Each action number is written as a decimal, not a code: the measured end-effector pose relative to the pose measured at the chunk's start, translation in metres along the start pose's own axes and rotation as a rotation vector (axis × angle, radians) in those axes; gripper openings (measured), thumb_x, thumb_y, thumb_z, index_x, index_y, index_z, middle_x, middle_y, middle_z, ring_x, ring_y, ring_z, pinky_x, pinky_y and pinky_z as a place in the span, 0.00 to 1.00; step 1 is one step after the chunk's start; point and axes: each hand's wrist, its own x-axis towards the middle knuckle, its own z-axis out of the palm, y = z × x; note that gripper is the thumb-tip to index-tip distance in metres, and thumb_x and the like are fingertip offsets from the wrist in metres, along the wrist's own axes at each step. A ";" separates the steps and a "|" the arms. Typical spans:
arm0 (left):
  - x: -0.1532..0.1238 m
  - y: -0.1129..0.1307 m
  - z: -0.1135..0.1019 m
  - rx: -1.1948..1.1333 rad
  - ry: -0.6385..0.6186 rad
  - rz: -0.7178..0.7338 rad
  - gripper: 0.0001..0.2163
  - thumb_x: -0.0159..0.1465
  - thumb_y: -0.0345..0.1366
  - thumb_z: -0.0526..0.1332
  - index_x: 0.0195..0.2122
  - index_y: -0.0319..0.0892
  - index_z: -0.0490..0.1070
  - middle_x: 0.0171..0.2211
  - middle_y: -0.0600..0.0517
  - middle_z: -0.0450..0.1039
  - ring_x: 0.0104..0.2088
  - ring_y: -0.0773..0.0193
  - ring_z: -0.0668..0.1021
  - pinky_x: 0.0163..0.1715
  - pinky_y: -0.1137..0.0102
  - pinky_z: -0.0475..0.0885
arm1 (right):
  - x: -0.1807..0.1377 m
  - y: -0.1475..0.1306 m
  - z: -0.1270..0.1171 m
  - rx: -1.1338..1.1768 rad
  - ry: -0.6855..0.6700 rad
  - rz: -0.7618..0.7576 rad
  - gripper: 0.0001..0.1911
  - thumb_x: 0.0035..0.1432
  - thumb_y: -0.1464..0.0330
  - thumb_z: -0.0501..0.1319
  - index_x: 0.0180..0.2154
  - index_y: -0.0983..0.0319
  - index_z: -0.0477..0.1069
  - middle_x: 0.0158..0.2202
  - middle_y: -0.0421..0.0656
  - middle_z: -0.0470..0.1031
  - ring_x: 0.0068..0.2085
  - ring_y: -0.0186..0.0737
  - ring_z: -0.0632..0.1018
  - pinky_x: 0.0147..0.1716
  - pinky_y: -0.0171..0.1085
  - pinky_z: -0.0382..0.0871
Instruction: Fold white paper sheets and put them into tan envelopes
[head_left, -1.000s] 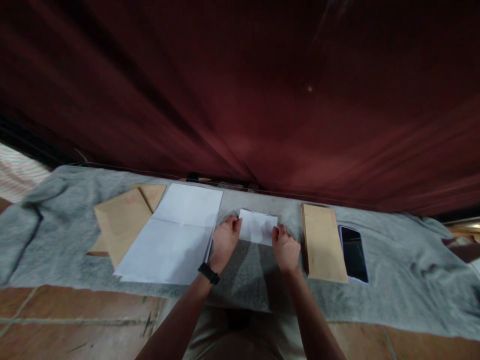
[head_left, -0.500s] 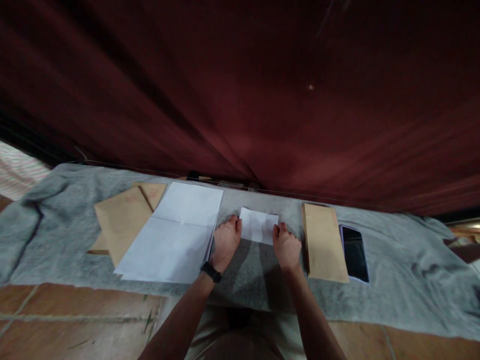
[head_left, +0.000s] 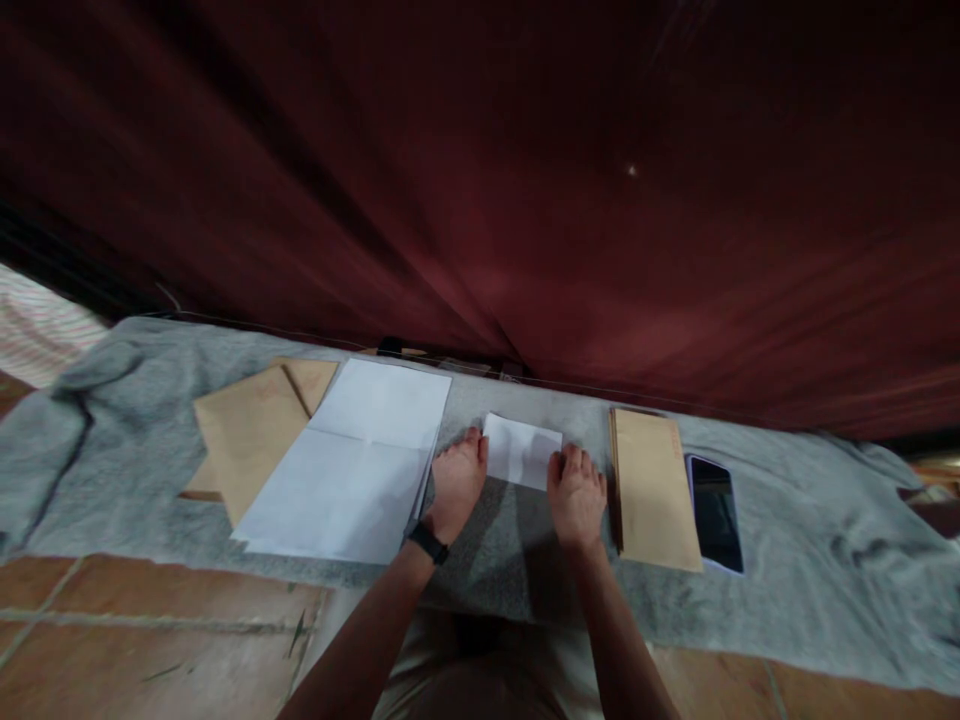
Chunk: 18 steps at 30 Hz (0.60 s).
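Note:
A small folded sheet of white paper (head_left: 523, 453) lies on the grey cloth between my two hands. My left hand (head_left: 458, 482), with a dark band at the wrist, has its fingers curled together at the paper's left end. At the right end, my right hand (head_left: 578, 497) grips the edge with bent fingers. The fingertips are partly hidden by the backs of the hands. Close to my left hand is a stack of larger white sheets (head_left: 341, 487), a crease running across the top one.
Brown envelopes (head_left: 251, 428) lie overlapping at the left, partly under the white sheets. A neat pile of brown envelopes (head_left: 654, 490) is at the right, beside a dark-screened phone (head_left: 715, 512). The grey cloth (head_left: 810, 560) covers the surface; a dark red curtain (head_left: 480, 200) hangs behind.
The view has shifted slightly. My right hand's fingers have moved a little over the paper's right end; my left hand stays at the left end.

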 end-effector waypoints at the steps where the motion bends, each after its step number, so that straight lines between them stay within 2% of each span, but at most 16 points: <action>1: 0.000 0.000 0.000 0.004 0.002 0.004 0.19 0.76 0.43 0.45 0.50 0.41 0.73 0.33 0.44 0.82 0.35 0.56 0.84 0.33 0.70 0.71 | -0.002 -0.002 0.001 0.051 0.021 -0.034 0.19 0.73 0.64 0.47 0.50 0.65 0.73 0.44 0.55 0.79 0.43 0.49 0.79 0.46 0.45 0.68; 5: 0.000 0.002 -0.004 0.027 0.001 0.020 0.20 0.76 0.42 0.44 0.52 0.40 0.72 0.33 0.43 0.82 0.36 0.54 0.84 0.32 0.68 0.71 | -0.012 -0.017 0.008 0.291 0.021 -0.206 0.22 0.74 0.64 0.46 0.61 0.65 0.66 0.62 0.56 0.70 0.62 0.51 0.70 0.58 0.51 0.65; 8: 0.000 0.002 -0.008 0.038 -0.014 0.048 0.20 0.76 0.41 0.43 0.56 0.39 0.71 0.34 0.43 0.82 0.36 0.54 0.84 0.33 0.68 0.71 | -0.020 -0.027 0.016 0.324 -0.024 -0.282 0.26 0.75 0.63 0.46 0.68 0.66 0.59 0.70 0.56 0.60 0.70 0.50 0.61 0.66 0.53 0.58; 12: -0.002 0.003 -0.008 0.039 -0.009 0.051 0.20 0.76 0.41 0.43 0.56 0.38 0.71 0.34 0.41 0.81 0.36 0.54 0.84 0.34 0.68 0.72 | -0.028 -0.032 0.025 0.250 -0.012 -0.246 0.30 0.75 0.59 0.46 0.70 0.69 0.54 0.71 0.58 0.58 0.71 0.52 0.59 0.68 0.55 0.54; 18: -0.004 0.003 -0.005 0.010 0.036 0.045 0.20 0.76 0.41 0.43 0.52 0.38 0.72 0.32 0.43 0.80 0.35 0.55 0.83 0.34 0.68 0.72 | -0.030 -0.031 0.033 0.187 0.042 -0.252 0.31 0.76 0.60 0.45 0.72 0.70 0.51 0.70 0.59 0.58 0.71 0.54 0.60 0.68 0.56 0.55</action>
